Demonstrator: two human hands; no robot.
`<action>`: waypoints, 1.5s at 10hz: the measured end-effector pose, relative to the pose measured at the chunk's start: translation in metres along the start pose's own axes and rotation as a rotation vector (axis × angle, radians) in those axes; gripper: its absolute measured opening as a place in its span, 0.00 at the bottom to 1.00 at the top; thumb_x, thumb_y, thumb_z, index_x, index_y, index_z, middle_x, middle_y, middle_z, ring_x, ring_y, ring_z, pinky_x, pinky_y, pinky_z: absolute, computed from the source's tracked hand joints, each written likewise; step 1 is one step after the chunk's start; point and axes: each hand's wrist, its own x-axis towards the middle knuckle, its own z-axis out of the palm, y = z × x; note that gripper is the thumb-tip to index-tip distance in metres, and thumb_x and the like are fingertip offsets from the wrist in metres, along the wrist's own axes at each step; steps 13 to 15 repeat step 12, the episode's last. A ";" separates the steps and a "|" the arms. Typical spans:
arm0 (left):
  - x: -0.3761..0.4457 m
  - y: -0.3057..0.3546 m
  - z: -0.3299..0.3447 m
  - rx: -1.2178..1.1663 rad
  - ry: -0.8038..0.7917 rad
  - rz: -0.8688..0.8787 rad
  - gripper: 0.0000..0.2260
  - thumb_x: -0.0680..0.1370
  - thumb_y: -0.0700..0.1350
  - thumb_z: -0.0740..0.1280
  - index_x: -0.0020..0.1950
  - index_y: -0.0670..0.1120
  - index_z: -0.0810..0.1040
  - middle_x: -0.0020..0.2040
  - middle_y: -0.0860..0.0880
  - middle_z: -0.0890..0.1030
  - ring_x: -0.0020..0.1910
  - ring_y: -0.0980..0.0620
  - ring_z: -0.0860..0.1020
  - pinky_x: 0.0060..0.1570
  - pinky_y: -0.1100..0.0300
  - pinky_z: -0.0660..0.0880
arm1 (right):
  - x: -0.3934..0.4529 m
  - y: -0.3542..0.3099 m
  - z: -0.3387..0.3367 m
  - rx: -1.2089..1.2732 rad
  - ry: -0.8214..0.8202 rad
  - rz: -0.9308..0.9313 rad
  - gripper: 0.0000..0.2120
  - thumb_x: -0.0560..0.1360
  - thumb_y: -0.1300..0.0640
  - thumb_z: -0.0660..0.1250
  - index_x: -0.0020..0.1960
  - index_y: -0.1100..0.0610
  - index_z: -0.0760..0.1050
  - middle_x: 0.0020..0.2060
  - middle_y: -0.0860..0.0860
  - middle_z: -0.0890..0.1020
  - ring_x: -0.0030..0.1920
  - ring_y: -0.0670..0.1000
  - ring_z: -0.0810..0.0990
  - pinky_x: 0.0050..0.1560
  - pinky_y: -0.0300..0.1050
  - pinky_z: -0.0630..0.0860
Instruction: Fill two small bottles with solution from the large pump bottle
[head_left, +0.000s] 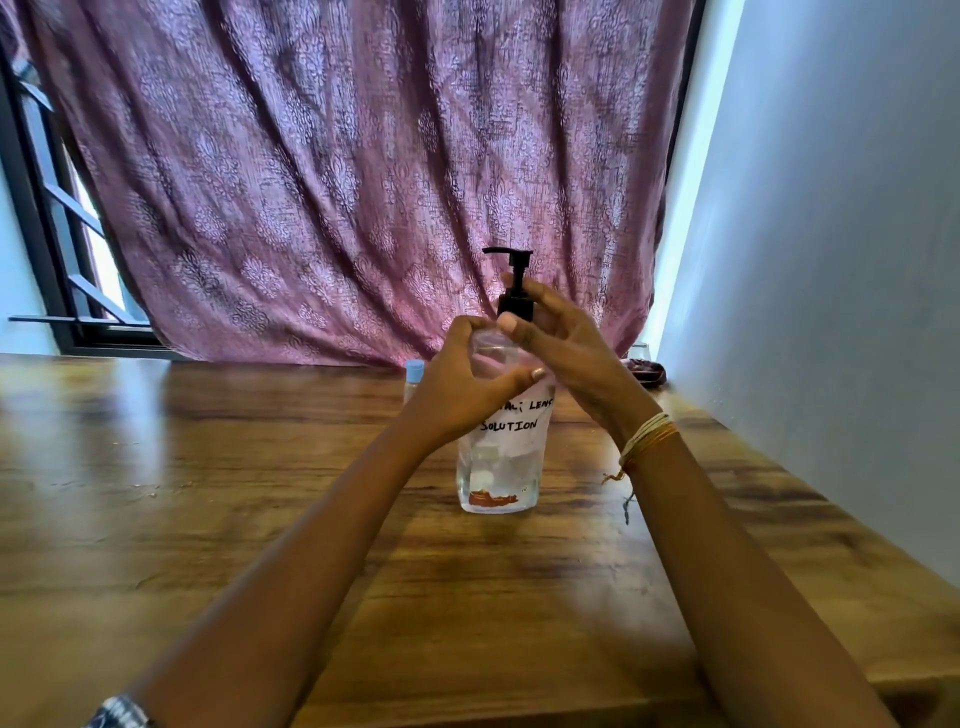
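Centre of the frame: a large clear pump bottle (497, 467) upright on a wooden table (208, 493), white label hand-lettered, "SOLUTION" legible, upper word partly covered. Black pump head (511, 283) on top, spout pointing toward the left of the frame. Left hand (460, 387) wrapped around the bottle's upper body from the left, fingers curled closed against the clear plastic, thumb lying across the front just above the label. Right hand (563, 351) at the neck from the right, thumb and fingers closing on the black collar below the pump stem, remaining fingers loosely spread behind it. Thread bracelets (647, 441) around the right wrist. Just behind the left hand, slightly left of centre: one small bottle (413, 382) with a light blue cap, mostly hidden, standing on the table near the curtain. Upper half of the frame: a purple patterned curtain (337, 171); far left, a dark window frame (47, 234); right side, a pale wall (831, 260).
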 end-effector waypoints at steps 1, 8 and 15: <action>-0.005 -0.010 -0.014 0.032 -0.247 -0.041 0.42 0.68 0.50 0.77 0.73 0.53 0.54 0.55 0.56 0.75 0.52 0.62 0.76 0.43 0.71 0.75 | -0.022 0.021 -0.008 0.144 -0.228 0.230 0.35 0.67 0.64 0.75 0.70 0.51 0.66 0.61 0.55 0.80 0.61 0.55 0.80 0.57 0.53 0.80; -0.033 -0.076 -0.011 0.266 -0.213 -0.321 0.12 0.72 0.40 0.73 0.55 0.43 0.81 0.45 0.50 0.82 0.46 0.53 0.79 0.42 0.67 0.72 | -0.005 0.110 -0.014 -0.341 0.075 0.289 0.34 0.64 0.63 0.79 0.67 0.61 0.69 0.61 0.57 0.79 0.60 0.56 0.79 0.65 0.57 0.75; -0.036 -0.082 -0.012 0.393 -0.162 -0.205 0.06 0.74 0.39 0.68 0.49 0.45 0.82 0.42 0.54 0.77 0.42 0.57 0.75 0.34 0.75 0.67 | 0.002 0.125 0.001 -0.532 0.103 0.373 0.40 0.60 0.55 0.82 0.66 0.60 0.68 0.59 0.54 0.80 0.55 0.52 0.79 0.56 0.44 0.76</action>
